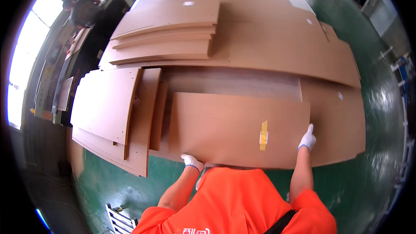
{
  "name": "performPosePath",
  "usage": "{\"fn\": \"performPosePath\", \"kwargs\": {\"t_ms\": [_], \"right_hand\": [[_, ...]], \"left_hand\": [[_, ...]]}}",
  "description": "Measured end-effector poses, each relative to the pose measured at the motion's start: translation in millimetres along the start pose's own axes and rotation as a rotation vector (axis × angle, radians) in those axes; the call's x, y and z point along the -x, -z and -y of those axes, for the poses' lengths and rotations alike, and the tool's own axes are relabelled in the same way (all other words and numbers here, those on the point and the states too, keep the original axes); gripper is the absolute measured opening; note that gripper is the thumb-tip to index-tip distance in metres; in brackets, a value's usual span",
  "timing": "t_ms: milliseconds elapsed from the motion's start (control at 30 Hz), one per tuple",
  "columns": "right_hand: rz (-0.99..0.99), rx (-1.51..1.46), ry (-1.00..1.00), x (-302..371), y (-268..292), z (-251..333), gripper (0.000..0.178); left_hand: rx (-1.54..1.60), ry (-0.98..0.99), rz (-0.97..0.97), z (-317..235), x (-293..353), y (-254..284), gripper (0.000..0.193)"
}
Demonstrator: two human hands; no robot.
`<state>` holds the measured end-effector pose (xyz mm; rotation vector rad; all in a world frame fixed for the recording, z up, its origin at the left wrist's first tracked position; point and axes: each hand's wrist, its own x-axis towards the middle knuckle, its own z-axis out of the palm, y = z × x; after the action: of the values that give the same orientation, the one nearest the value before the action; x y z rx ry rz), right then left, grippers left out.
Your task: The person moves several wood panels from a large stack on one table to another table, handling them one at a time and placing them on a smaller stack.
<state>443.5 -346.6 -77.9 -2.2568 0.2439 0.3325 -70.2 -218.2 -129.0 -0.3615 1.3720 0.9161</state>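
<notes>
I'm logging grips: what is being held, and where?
A brown board with yellow tape: the left hand holds its near edge toward the left corner, the right hand its right edge.

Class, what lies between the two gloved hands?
The head view shows a brown panel bearing yellow tape between the left hand and right hand.

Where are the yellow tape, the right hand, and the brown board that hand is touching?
Yellow tape (263, 135): head view, middle of the strip.
Right hand (307, 139): head view, middle of the white glove.
Brown board (216, 128): head view, its bare face, left of the tape.
</notes>
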Motion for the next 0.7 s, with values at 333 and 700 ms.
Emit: {"fn": "performPosePath", "kwargs": {"t_ms": [333,700], "right_hand": [[-0.158,0.376,0.301,16.5,-64.6,44.7,0.046],[0.959,-0.367,0.605,183.1,-308.1,335.6,0.032]], "left_hand": [[-0.687,0.234,0.047,-35.8,-13.8,10.3,0.072],[-0.560,0.150,0.183,-72.4,-2.6,-7.0,0.052]]}}
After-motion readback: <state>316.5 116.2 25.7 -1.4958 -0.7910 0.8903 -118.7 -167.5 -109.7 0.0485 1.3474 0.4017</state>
